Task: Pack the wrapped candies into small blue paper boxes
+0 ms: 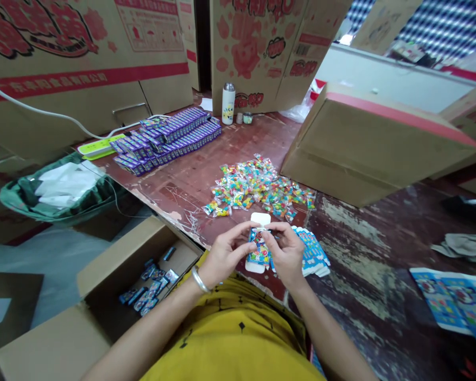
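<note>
Both my hands hold one small blue candy box [257, 256] with colourful print, its white end flaps sticking out at top and bottom. My left hand [230, 251], with a silver bangle at the wrist, pinches the box's left side. On the other side, the fingers of my right hand [286, 251] close on its top right part. Flat blue cartons [311, 253] lie fanned out beside and partly behind my right hand. Just beyond my hands is a pile of clear candy packets [257, 185] with multicoloured sweets inside.
Rows of purple boxes [170, 138] stand at the table's far left, near a power strip [101, 146]. A white bottle [228, 103] stands at the back. An open carton [143, 280] at lower left holds several small boxes. A large cardboard box [373, 153] leans at right, with blue sheets [456, 301] nearer.
</note>
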Action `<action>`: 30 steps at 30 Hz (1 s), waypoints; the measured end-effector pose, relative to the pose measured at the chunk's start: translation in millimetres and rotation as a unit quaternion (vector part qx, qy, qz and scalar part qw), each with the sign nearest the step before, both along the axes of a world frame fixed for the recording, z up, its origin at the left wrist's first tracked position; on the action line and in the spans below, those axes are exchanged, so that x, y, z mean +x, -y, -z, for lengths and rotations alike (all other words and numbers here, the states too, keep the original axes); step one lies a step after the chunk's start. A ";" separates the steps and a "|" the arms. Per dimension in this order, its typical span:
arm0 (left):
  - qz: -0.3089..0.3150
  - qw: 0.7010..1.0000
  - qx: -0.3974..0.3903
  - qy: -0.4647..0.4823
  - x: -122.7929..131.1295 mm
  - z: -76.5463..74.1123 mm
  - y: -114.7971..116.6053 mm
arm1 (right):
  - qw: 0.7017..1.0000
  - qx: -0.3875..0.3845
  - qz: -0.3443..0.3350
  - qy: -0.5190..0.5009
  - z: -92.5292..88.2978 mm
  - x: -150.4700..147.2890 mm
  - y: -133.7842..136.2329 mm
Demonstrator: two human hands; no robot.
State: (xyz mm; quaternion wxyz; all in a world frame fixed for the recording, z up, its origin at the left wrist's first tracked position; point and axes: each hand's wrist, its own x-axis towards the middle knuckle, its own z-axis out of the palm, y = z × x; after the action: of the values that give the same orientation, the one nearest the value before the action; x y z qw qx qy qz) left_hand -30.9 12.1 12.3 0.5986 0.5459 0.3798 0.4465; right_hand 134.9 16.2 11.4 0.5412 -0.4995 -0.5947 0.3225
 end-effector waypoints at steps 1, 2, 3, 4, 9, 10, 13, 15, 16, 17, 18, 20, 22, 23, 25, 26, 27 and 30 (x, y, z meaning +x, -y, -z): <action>0.019 1.000 -0.005 -0.002 -2.0 -0.8 -1.4 | 1.000 -0.001 -0.013 0.008 -0.7 1.6 -0.9; 0.033 0.999 -0.010 -0.002 -3.3 -1.5 -2.5 | 1.000 -0.005 -0.026 0.014 -1.6 2.7 -1.6; 0.041 0.999 -0.015 0.002 -3.9 -2.1 -3.3 | 0.999 -0.010 -0.037 0.016 -2.7 3.3 -2.1; 0.041 0.999 -0.018 0.011 -3.7 -2.5 -3.7 | 0.999 -0.015 -0.044 0.009 -3.9 3.3 -2.4; -0.030 0.995 -0.037 0.088 0.3 -0.6 -3.1 | 0.996 -0.043 -0.039 -0.066 -11.6 -1.6 -6.6; -0.033 0.994 -0.041 0.092 0.3 -0.1 -2.7 | 0.996 -0.044 -0.054 -0.063 -13.5 -1.9 -8.4; -0.030 0.997 -0.031 0.063 -2.4 -1.1 -1.4 | 0.990 -0.070 -0.109 -0.050 -19.4 0.0 -14.8; -0.037 0.999 -0.009 0.022 -5.2 -4.1 -0.8 | 0.986 -0.111 -0.115 -0.045 -22.9 3.1 -19.2; -0.039 0.999 0.003 0.003 -6.6 -5.9 -0.6 | 0.984 -0.130 -0.112 -0.040 -24.2 4.9 -21.2; -0.038 0.999 0.014 -0.012 -7.8 -7.7 -0.5 | 0.983 -0.145 -0.111 -0.034 -25.2 6.6 -23.2; -0.034 0.999 0.024 -0.022 -8.8 -9.4 -0.4 | 0.981 -0.156 -0.114 -0.030 -25.8 8.2 -25.2; -0.021 0.999 0.035 -0.030 -10.4 -11.9 -0.5 | 0.977 -0.170 -0.126 -0.032 -26.1 10.6 -29.2; -0.013 0.999 0.038 -0.031 -11.7 -12.9 -0.6 | 0.973 -0.182 -0.138 -0.041 -25.5 11.5 -33.0; -0.008 0.999 0.037 -0.032 -12.4 -13.1 -0.7 | 0.971 -0.188 -0.142 -0.043 -25.3 11.3 -34.7; 0.002 0.999 0.032 -0.035 -13.8 -13.0 -0.8 | 0.969 -0.195 -0.143 -0.037 -25.5 10.1 -36.9; 0.005 0.999 0.028 -0.034 -14.4 -12.9 -1.0 | 0.970 -0.194 -0.144 -0.027 -26.1 9.1 -37.2; 0.007 0.999 0.023 -0.032 -15.0 -12.8 -1.3 | 0.973 -0.183 -0.142 -0.013 -27.0 7.9 -36.8; -0.001 1.000 0.000 -0.009 -16.0 -12.2 -2.5 | 0.981 -0.124 -0.148 0.030 -30.6 3.9 -31.3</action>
State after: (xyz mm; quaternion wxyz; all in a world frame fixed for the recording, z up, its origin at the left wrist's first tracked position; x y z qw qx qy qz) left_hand -46.9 14.6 24.5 0.5948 0.5494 0.3854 0.4426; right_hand 138.8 47.5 42.0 0.4036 -0.4787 -0.6335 0.4546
